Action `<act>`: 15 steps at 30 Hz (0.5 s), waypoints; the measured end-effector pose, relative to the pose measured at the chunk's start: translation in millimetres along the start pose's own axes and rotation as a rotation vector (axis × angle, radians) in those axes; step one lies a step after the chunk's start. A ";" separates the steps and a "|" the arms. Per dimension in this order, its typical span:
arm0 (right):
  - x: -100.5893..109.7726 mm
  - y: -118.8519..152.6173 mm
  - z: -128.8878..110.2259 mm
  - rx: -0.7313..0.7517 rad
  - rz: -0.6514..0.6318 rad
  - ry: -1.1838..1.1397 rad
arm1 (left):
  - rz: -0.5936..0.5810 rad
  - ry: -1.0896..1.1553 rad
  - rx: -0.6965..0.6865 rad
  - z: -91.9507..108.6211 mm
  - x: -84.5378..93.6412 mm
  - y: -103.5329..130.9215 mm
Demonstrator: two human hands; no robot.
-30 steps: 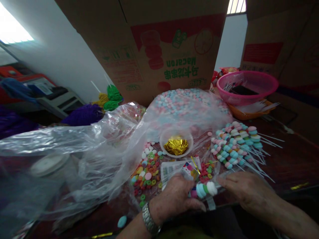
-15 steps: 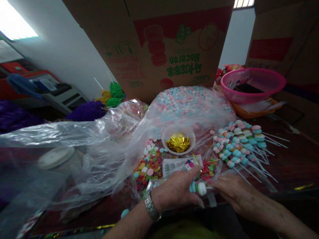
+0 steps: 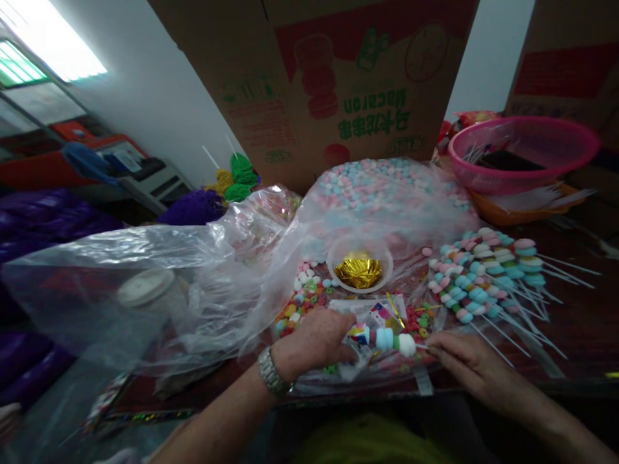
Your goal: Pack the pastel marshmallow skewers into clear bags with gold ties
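Note:
A marshmallow skewer (image 3: 385,339) in blue, white and green lies level over the table, its stick pointing right. My right hand (image 3: 459,357) pinches the end of that stick. My left hand (image 3: 312,341) is at the skewer's other end, its fingers closed on a thin clear plastic bag (image 3: 356,368) with a coloured print; how far the skewer is inside cannot be made out. Under the hands lie printed packets (image 3: 387,309) and ring-shaped candies (image 3: 420,319). Beyond them stands a plastic bowl (image 3: 333,270) of gold tinsel strips (image 3: 358,273).
Finished-looking marshmallow skewers (image 3: 476,277) are piled on the right. Behind are a large clear bag of marshmallows (image 3: 382,187), a cardboard box (image 3: 242,71) and a pink basket (image 3: 522,177) over an orange tray (image 3: 512,212). A loose plastic sheet (image 3: 97,258) spreads left, covering a lidded tub (image 3: 145,288).
My left hand has moved left, uncovering more of the skewer. My right hand still holds the stick and sits slightly further right. The whole view has shifted a little.

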State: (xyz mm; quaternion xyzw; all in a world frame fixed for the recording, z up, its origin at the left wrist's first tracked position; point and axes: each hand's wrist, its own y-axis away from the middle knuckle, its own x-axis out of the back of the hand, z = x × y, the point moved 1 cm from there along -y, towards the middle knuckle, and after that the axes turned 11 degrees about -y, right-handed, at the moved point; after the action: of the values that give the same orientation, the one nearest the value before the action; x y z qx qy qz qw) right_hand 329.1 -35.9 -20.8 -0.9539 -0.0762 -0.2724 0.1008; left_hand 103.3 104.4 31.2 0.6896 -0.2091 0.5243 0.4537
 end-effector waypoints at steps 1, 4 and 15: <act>2.7 0.0 -2.6 0.062 0.005 0.062 | -0.010 0.029 0.006 0.6 -0.5 0.1; 13.6 1.1 -13.2 0.339 0.116 0.414 | -0.028 0.168 -0.055 5.8 3.2 -1.6; 19.8 4.8 -30.2 0.582 0.188 0.650 | -0.104 0.575 -0.212 11.5 -3.3 -7.0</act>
State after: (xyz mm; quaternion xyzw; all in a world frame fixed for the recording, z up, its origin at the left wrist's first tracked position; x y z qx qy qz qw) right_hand 331.5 -45.9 14.2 -0.7533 -0.0271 -0.5150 0.4081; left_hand 113.6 97.6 24.9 0.4714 -0.0901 0.6493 0.5900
